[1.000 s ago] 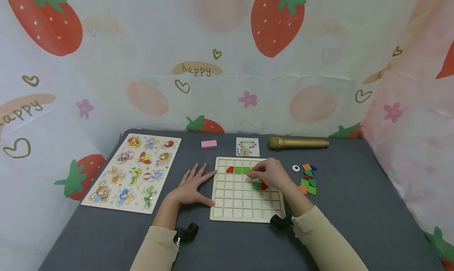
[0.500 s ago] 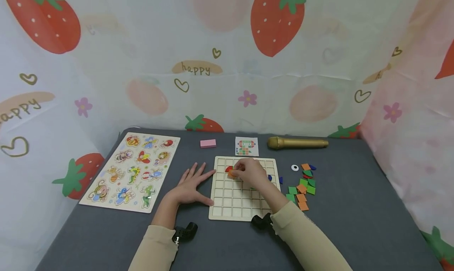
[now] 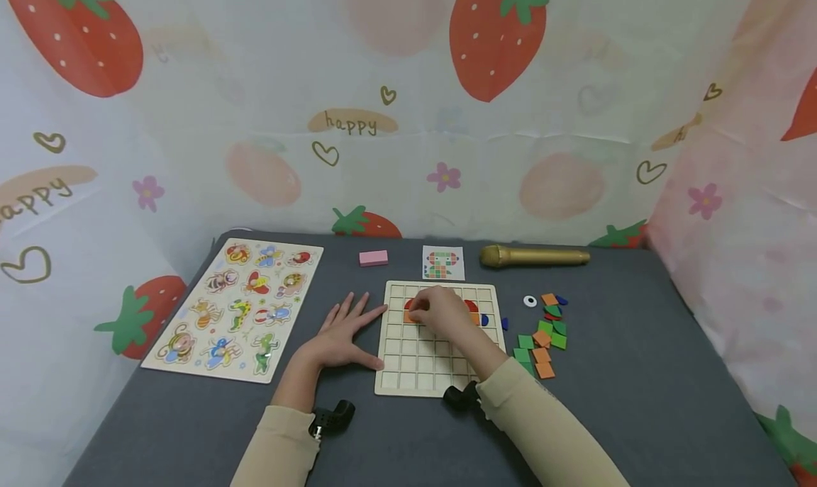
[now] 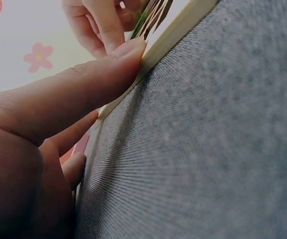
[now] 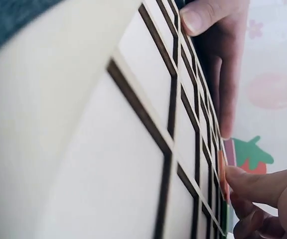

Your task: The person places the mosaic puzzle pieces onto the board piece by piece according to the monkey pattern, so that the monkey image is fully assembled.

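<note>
A pale wooden grid board (image 3: 408, 381) lies on the table with coloured tiles in its upper cells. My left hand (image 3: 345, 338) is spread flat beside it, with the thumb and index fingertip touching its left edge. Over the board's upper left, my right hand (image 3: 443, 313) has its thumb and fingers on an orange square tile (image 3: 408, 317), low in a cell under the red quarter-round tile (image 3: 408, 304). In the right wrist view the thumb touches this orange tile (image 5: 222, 167). The right hand hides the middle of the tiled rows; another red tile (image 3: 471, 306) shows to its right.
Loose green, orange, red and blue tiles (image 3: 541, 338) and a white ring (image 3: 530, 301) lie right of the board. Behind it are a pattern card (image 3: 443, 263), a pink block (image 3: 373, 259) and a gold microphone (image 3: 535, 256). An insect picture board (image 3: 232, 310) lies left.
My right hand has moved left across the board with the orange tile, from the middle of the tiled area to the left column, then slightly lower. The left hand stays at the board's edge.
</note>
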The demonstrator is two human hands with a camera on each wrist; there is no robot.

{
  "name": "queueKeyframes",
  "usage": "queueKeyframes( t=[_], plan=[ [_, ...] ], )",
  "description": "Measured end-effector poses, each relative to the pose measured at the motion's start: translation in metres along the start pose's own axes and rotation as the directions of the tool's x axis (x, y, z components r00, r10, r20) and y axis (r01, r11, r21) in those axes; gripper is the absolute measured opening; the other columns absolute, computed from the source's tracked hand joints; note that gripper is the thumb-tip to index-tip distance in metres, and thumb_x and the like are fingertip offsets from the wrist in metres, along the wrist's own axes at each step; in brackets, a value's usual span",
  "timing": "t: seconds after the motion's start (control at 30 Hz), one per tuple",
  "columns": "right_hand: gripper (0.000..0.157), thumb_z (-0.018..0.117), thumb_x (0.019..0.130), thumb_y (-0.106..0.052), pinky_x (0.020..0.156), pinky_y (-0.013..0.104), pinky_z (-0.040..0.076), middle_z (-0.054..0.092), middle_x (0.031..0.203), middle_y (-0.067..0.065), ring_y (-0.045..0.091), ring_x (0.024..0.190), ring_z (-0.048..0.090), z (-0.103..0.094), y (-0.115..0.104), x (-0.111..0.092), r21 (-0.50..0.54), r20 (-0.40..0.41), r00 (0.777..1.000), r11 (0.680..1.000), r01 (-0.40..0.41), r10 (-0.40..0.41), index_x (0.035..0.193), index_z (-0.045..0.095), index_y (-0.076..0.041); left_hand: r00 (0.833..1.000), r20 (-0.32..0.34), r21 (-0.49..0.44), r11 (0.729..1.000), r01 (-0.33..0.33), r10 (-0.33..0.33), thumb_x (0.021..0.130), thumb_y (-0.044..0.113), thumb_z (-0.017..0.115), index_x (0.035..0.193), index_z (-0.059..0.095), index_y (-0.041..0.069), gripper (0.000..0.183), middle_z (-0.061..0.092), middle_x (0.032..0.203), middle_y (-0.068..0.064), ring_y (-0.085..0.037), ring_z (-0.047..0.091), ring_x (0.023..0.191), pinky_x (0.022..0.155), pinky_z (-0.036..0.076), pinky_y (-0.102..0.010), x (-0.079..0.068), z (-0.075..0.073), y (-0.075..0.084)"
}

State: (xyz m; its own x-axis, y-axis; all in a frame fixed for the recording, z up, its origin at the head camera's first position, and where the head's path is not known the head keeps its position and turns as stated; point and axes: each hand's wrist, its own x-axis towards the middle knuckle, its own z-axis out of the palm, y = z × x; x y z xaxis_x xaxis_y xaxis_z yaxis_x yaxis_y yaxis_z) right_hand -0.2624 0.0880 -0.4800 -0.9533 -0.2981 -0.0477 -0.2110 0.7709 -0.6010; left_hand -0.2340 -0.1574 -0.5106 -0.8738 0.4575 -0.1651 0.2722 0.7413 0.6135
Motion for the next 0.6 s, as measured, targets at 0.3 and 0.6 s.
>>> queueKeyframes(
  t=[0.3, 0.6],
  plan=[
    [0.014, 0.074, 0.094, -0.025, 0.065, 0.032, 0.051, 0.071, 0.095, -0.002, 0.017, 0.085, 0.064, -0.03, 0.017, -0.013, 0.04, -0.08, 0.996, 0.999, -0.032, 0.035, 0.104, 0.077, -0.017, 1.0, 0.006, -0.005, 1.0, 0.0, 0.0, 0.07, 0.057, 0.086, 0.16, 0.031, 0.031, 0.108, 0.004, 0.171, -0.008, -0.035, -0.011, 0.157, 0.124, -0.005, -0.059, 0.0, -0.001, 0.002],
    [0.022, 0.072, 0.095, -0.023, 0.069, 0.038, 0.054, 0.074, 0.104, 0.006, 0.025, 0.09, 0.067, -0.07, 0.068, -0.029, 0.011, -0.146, 0.984, 0.994, -0.106, 0.106, 0.113, 0.075, -0.011, 1.0, 0.0, -0.008, 1.0, 0.005, -0.005, 0.07, 0.056, 0.086, 0.16, 0.032, 0.031, 0.109, 0.004, 0.171, -0.009, -0.035, -0.01, 0.157, 0.124, -0.005, -0.06, 0.0, 0.0, 0.001]
  ],
)
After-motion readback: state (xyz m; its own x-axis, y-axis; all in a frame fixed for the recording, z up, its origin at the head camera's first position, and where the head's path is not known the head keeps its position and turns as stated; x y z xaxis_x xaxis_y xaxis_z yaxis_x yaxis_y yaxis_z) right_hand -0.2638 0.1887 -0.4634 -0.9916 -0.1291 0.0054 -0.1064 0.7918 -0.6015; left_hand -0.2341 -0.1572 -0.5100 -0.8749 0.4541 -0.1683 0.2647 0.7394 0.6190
